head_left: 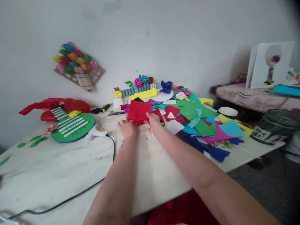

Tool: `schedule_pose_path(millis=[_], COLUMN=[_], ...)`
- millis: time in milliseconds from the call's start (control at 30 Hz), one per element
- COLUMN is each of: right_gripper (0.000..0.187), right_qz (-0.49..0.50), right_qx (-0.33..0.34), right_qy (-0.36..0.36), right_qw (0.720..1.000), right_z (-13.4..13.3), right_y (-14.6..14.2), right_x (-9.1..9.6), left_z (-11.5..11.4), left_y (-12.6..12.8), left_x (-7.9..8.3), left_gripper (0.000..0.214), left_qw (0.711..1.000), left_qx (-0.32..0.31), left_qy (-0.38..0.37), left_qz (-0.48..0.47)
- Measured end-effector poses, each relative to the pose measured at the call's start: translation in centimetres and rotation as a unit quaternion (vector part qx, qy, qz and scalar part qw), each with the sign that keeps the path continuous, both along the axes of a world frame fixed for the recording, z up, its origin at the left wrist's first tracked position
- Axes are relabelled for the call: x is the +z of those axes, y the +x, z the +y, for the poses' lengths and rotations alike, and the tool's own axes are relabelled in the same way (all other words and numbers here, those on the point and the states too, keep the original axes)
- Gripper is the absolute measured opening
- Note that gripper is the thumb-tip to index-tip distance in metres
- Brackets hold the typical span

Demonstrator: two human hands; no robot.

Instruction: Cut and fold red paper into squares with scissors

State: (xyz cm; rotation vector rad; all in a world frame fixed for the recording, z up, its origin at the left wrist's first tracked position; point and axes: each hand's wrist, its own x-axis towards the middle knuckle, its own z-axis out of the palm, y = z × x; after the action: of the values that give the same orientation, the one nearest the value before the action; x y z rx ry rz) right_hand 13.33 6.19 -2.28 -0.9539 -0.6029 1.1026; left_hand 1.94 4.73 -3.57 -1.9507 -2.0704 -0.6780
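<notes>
Far out at nine o'clock from the hands, green leaf cutouts (pixel 35 139) lie scattered on the pale table (pixel 70 168). Beyond them, towards ten o'clock, a red plastic bag (pixel 53 106) slumps against the wall, and a round green board (pixel 72 126) crossed with white strips lies just in front of it. Higher on the wall, at eleven o'clock, hangs a basket of paper flowers (pixel 75 64). A white glue gun (pixel 95 132) lies at nine o'clock, near the left hand, and its black cord (pixel 70 197) trails back towards seven o'clock.

The left hand (pixel 127 128) lies low on the table with its fingers loosely spread, their tips at the lower left corner of the red paper sheet (pixel 138 112). Whether they pinch it or only touch it cannot be told. The sheet stands at twelve o'clock from both hands, past the middle of the table, lifted at its far edge. The right hand (pixel 153 120) is clamped on the sheet's lower right edge, thumb on top.

From two to three o'clock spreads a pile of coloured paper (pixel 201 125), green, red, turquoise, pink and yellow, with dark blue crepe (pixel 211 151) at its near edge. A white dish (pixel 227 111) sits just beyond the pile. Well apart, at two o'clock, a white card with a cut-out (pixel 272 64) stands on a separate surface.
</notes>
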Motion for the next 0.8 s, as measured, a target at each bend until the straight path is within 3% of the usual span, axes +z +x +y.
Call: schedule_pose_path(millis=[133,300,667,800], right_gripper=[0.026,0.027,0.029,0.025], right_qz=[0.036,-0.027,-0.047,-0.004], right_qx=[0.034,-0.045,-0.104,-0.075], right_qy=[-0.03,-0.005,-0.006,-0.012], right_qw=[0.998,0.999,0.993,0.997], right_z=[-0.7,0.3,1.7,1.1], right_y=[-0.7,0.5,2.0,1.8], right_x=[0.1,-1.0,-1.9,-1.3], left_z=[0.2,0.7,1.1,1.8], left_y=[-0.2,-1.0,-2.2,-2.7], left_x=[-0.4,-0.4,-0.4,-0.9], left_gripper=[0.045,0.058,0.026,0.02], left_qw=[0.993,0.978,0.969,0.924], left_qx=[0.084,0.119,0.093,0.036], left_qy=[-0.043,-0.087,-0.039,-0.006], left_qz=[-0.064,-0.147,-0.224,-0.38])
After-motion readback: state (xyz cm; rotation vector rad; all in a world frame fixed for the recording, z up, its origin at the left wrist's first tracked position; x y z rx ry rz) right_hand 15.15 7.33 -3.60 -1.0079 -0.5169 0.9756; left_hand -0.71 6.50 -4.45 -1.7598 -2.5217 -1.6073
